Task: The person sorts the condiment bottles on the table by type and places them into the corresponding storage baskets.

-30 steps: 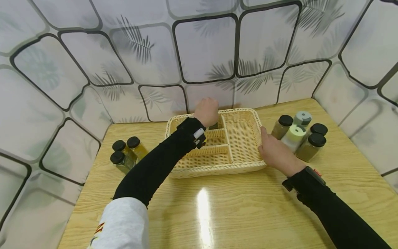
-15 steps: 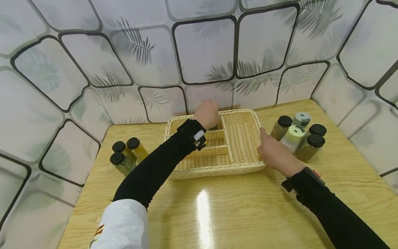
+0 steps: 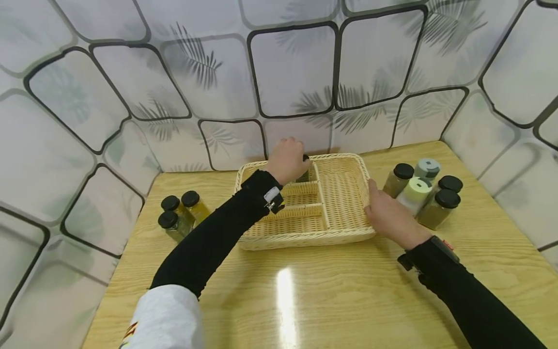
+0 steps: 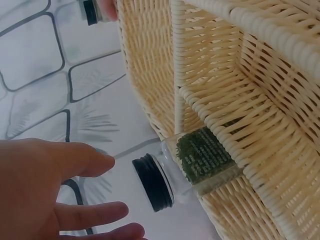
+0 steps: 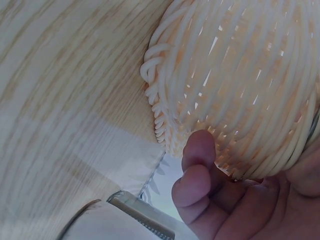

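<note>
A wicker basket (image 3: 342,194) with compartments stands on the table. In its back middle compartment is a spice jar (image 3: 303,175), partly covered by my left hand (image 3: 287,161) in the head view. The left wrist view shows the jar (image 4: 205,157) with green flakes and a black lid (image 4: 152,182). There my left hand (image 4: 55,185) has its fingers extended just short of the lid, holding nothing. My right hand (image 3: 392,215) grips the basket's right side; in the right wrist view its fingers (image 5: 195,187) curl against the woven wall (image 5: 240,90).
Three black-lidded spice jars (image 3: 178,224) stand left of the basket. Several more, including a bottle with a pale yellow-green cap (image 3: 414,194) and a jar with a grey top (image 3: 427,167), stand close by my right hand. A patterned curtain (image 3: 296,68) rises behind the table.
My left hand has drawn slightly left, uncovering more of the jar and its black lid. The right hand keeps its grip on the basket, which stays in place.
</note>
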`<state>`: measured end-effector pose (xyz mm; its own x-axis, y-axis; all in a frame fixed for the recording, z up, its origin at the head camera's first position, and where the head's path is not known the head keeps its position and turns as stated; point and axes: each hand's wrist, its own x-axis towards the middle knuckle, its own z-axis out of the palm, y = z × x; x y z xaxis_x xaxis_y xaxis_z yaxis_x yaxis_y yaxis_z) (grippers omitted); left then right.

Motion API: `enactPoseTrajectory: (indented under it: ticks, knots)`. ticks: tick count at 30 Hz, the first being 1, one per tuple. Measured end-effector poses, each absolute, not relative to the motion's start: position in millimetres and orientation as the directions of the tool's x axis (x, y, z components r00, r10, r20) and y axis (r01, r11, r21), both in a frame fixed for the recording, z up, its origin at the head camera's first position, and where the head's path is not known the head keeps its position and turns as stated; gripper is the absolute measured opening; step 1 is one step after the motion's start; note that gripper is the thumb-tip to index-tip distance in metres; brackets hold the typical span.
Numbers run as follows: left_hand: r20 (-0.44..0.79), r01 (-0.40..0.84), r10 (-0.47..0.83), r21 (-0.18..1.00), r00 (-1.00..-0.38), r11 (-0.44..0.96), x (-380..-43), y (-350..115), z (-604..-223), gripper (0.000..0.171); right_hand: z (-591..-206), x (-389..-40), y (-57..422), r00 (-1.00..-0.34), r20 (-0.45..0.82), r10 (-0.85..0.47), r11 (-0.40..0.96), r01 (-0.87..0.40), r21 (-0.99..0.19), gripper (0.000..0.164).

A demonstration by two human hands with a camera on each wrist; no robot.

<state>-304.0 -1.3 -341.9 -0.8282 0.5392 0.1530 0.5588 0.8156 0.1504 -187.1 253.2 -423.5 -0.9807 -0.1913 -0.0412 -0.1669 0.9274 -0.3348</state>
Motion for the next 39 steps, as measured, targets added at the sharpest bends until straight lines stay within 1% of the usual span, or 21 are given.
enactPoseTrajectory:
  ticks: [5, 9, 14, 21, 27, 35, 39]
  knots:
    - [0.143, 0.526, 0.507, 0.178, -0.85, 0.831, -298, -10, -338, 0.023, -424, -187, 255, -0.981, -0.032, -0.191, 0.929, -0.17, -0.329, 0.069]
    - [0.118, 0.498, 0.484, 0.195, -0.867, 0.845, -293, -19, -334, 0.028, -425, -187, 255, -0.98, -0.031, -0.197, 0.927, -0.176, -0.33, 0.069]
    - [0.139, 0.489, 0.469, 0.206, -0.872, 0.847, -286, -34, -330, 0.036, -426, -187, 255, -0.98, -0.034, -0.196, 0.929, -0.174, -0.327, 0.069]
    - [0.188, 0.495, 0.461, 0.228, -0.867, 0.838, -271, -51, -325, 0.037, -425, -186, 256, -0.981, -0.018, -0.192, 0.93, -0.176, -0.323, 0.068]
    - [0.221, 0.495, 0.449, 0.241, -0.866, 0.835, -258, -62, -321, 0.036, -425, -186, 255, -0.98, -0.024, -0.199, 0.922, -0.179, -0.342, 0.069]
    - [0.237, 0.478, 0.426, 0.243, -0.873, 0.844, -244, -82, -320, 0.034, -424, -185, 254, -0.979, -0.056, -0.194, 0.918, -0.162, -0.362, 0.07]
    - [0.239, 0.453, 0.398, 0.255, -0.886, 0.854, -241, -94, -320, 0.035, -423, -187, 253, -0.979, -0.048, -0.196, 0.924, -0.168, -0.344, 0.069]
